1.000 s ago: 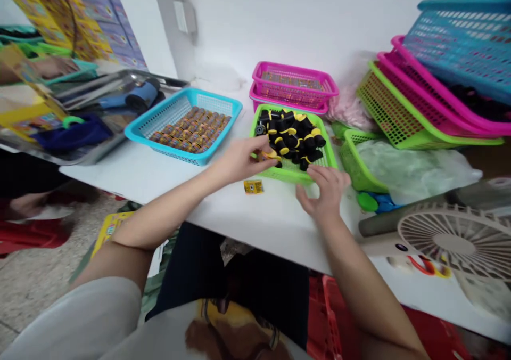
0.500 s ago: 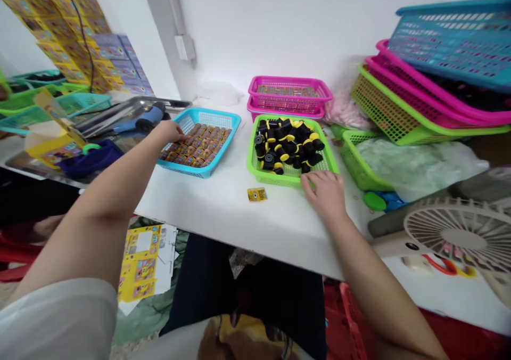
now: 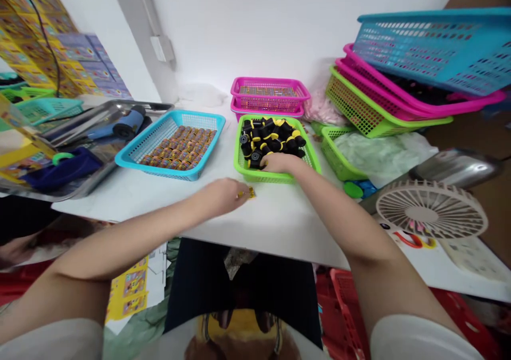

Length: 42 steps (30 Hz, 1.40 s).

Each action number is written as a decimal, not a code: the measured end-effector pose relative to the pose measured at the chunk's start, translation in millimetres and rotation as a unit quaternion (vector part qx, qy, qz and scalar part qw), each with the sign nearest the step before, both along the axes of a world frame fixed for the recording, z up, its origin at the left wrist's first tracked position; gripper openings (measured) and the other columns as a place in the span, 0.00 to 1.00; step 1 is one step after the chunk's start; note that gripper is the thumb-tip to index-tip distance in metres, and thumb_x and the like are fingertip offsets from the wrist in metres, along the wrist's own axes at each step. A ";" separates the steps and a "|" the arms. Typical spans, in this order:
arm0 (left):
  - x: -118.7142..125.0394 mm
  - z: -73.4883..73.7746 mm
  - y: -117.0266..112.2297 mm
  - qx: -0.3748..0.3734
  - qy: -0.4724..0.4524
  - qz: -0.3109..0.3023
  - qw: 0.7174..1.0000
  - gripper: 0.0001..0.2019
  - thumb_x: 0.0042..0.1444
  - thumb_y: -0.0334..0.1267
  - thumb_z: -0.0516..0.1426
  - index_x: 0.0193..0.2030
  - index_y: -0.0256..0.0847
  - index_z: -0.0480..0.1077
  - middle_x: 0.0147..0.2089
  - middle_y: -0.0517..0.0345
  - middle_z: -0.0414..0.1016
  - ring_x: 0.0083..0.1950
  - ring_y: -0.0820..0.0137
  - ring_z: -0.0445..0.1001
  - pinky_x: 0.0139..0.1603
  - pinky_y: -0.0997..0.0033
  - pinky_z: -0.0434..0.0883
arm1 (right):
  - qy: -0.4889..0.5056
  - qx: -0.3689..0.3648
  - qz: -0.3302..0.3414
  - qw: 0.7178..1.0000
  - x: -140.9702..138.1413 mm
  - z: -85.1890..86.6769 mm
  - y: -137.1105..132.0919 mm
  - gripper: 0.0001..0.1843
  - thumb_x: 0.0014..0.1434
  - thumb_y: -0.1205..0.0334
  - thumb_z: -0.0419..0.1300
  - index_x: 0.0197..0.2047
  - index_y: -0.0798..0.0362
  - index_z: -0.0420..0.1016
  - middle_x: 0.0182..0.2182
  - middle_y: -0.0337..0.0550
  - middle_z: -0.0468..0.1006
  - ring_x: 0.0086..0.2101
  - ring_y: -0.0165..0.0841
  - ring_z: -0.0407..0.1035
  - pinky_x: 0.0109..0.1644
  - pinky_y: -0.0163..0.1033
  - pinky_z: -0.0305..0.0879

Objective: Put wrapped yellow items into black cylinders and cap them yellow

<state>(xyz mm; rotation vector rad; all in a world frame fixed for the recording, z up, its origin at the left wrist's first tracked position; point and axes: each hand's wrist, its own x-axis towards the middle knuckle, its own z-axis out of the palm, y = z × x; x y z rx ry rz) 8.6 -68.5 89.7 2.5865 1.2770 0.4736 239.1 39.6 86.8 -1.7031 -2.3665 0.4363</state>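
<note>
My left hand rests on the white table, its fingers closed on a small yellow sticker that lies in front of the green basket. My right hand reaches into that green basket, fingers curled down among several black and yellow rollers; what it holds, if anything, is hidden. A blue basket to the left carries rows of labelled rollers.
Two stacked pink baskets stand behind the green one. Tilted green, pink and blue baskets pile up at the right. A small green basket with a plastic bag, a fan and a metal tray at the left crowd the table.
My left hand came back from the blue basket to the yellow sticker on the table. My right hand moved from the green basket's front edge into the rollers.
</note>
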 end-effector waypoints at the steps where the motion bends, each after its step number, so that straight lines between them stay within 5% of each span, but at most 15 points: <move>1: 14.5 -8.5 -8.8 0.002 0.060 -0.022 0.998 0.09 0.68 0.42 0.58 0.44 0.41 0.78 0.37 0.53 0.81 0.37 0.65 0.78 0.43 0.67 0.74 | -0.001 -0.008 0.008 1.000 -6.4 -2.5 3.8 0.18 0.64 0.47 0.67 0.37 0.55 0.81 0.31 0.40 0.82 0.30 0.29 0.75 0.39 0.37 0.73; 4: 37.1 -24.4 -16.6 0.006 0.154 -0.045 0.987 0.07 0.67 0.32 0.56 0.45 0.36 0.76 0.42 0.45 0.82 0.45 0.62 0.81 0.50 0.65 0.76 | 0.003 -0.011 0.008 1.000 -11.7 -3.4 3.2 0.17 0.69 0.49 0.62 0.45 0.56 0.79 0.40 0.41 0.81 0.38 0.32 0.77 0.44 0.41 0.77; 8: 37.4 -27.1 -15.9 -0.002 0.183 -0.040 0.982 0.14 0.66 0.23 0.51 0.50 0.34 0.75 0.45 0.42 0.83 0.48 0.59 0.82 0.50 0.62 0.78 | 0.041 0.045 -0.034 0.998 12.4 9.2 -14.7 0.19 0.61 0.46 0.68 0.35 0.56 0.79 0.32 0.45 0.82 0.35 0.37 0.78 0.43 0.43 0.74; 10: 36.5 -26.2 -19.2 -0.002 0.193 -0.032 0.981 0.19 0.65 0.21 0.49 0.57 0.33 0.72 0.46 0.41 0.83 0.46 0.59 0.83 0.47 0.63 0.78 | 0.113 0.095 -0.062 0.987 29.4 11.8 -26.6 0.22 0.63 0.43 0.63 0.43 0.55 0.79 0.37 0.47 0.83 0.38 0.37 0.77 0.45 0.43 0.75; 13: 36.1 -26.2 -23.7 -0.003 0.193 -0.017 0.981 0.20 0.66 0.22 0.49 0.62 0.36 0.69 0.43 0.45 0.83 0.41 0.62 0.83 0.42 0.68 0.77 | 0.305 0.162 -0.084 0.935 48.9 2.3 -45.5 0.26 0.64 0.40 0.58 0.52 0.53 0.74 0.39 0.46 0.82 0.36 0.35 0.76 0.42 0.42 0.76; 17: 28.4 -24.2 -20.4 -0.005 0.154 0.019 0.988 0.11 0.69 0.30 0.52 0.52 0.40 0.73 0.37 0.51 0.83 0.38 0.63 0.83 0.38 0.71 0.74 | 0.411 0.272 -0.082 0.866 60.7 -22.5 -67.6 0.28 0.60 0.37 0.62 0.51 0.51 0.73 0.44 0.48 0.77 0.40 0.36 0.75 0.42 0.42 0.77; 21: 27.7 -10.1 -11.6 -0.063 -0.080 0.009 0.995 0.05 0.63 0.31 0.59 0.44 0.41 0.76 0.36 0.58 0.83 0.37 0.68 0.82 0.41 0.73 0.75 | 0.456 0.351 -0.076 0.814 66.3 -39.9 -80.9 0.26 0.57 0.36 0.67 0.46 0.49 0.74 0.49 0.48 0.72 0.42 0.36 0.73 0.35 0.40 0.76; 24: 49.5 3.1 -5.9 -0.138 -0.288 -0.055 0.946 0.13 0.56 0.38 0.66 0.48 0.40 0.78 0.38 0.58 0.83 0.39 0.70 0.82 0.45 0.72 0.79 | 0.474 0.339 -0.064 0.810 68.5 -45.4 -84.7 0.25 0.57 0.37 0.68 0.48 0.47 0.76 0.47 0.45 0.72 0.38 0.34 0.73 0.33 0.40 0.76; 27: 79.5 5.3 0.3 -0.244 -0.414 -0.101 0.871 0.13 0.52 0.42 0.68 0.42 0.38 0.80 0.40 0.55 0.84 0.36 0.71 0.82 0.42 0.72 0.81 | 0.514 0.320 -0.083 0.792 68.5 -45.9 -85.8 0.27 0.57 0.37 0.69 0.51 0.46 0.75 0.44 0.43 0.76 0.33 0.31 0.73 0.33 0.40 0.77; 31: 97.0 -9.4 4.3 -0.342 -0.475 -0.042 0.810 0.18 0.47 0.50 0.72 0.31 0.37 0.75 0.26 0.59 0.80 0.23 0.75 0.76 0.28 0.75 0.79 | 0.521 0.314 -0.115 0.786 66.1 -42.2 -90.0 0.31 0.56 0.33 0.68 0.52 0.47 0.77 0.43 0.45 0.82 0.38 0.35 0.77 0.44 0.44 0.79; 35: 87.2 -23.0 0.7 -0.285 -0.430 -0.011 0.857 0.30 0.59 0.63 0.63 0.21 0.38 0.67 0.19 0.59 0.75 0.17 0.79 0.69 0.19 0.81 0.67 | 0.528 0.280 -0.115 0.793 57.0 -36.4 -101.4 0.31 0.55 0.31 0.68 0.50 0.47 0.79 0.41 0.45 0.84 0.38 0.35 0.77 0.43 0.43 0.78; 39: 78.3 -27.5 0.3 -0.195 -0.354 -0.059 0.912 0.39 0.66 0.72 0.45 0.23 0.38 0.71 0.18 0.58 0.73 0.16 0.79 0.67 0.19 0.79 0.65 | 0.554 0.239 -0.114 0.789 44.9 -31.1 -113.2 0.30 0.55 0.30 0.67 0.49 0.45 0.79 0.42 0.43 0.85 0.34 0.33 0.77 0.38 0.41 0.78; 42: 76.2 -30.2 3.5 -0.112 -0.308 -0.112 0.938 0.41 0.69 0.71 0.39 0.22 0.39 0.69 0.19 0.58 0.72 0.19 0.77 0.68 0.22 0.77 0.66 | 0.606 0.202 -0.117 0.760 39.6 -27.6 -118.5 0.29 0.55 0.30 0.67 0.48 0.43 0.79 0.40 0.40 0.84 0.32 0.32 0.78 0.36 0.41 0.78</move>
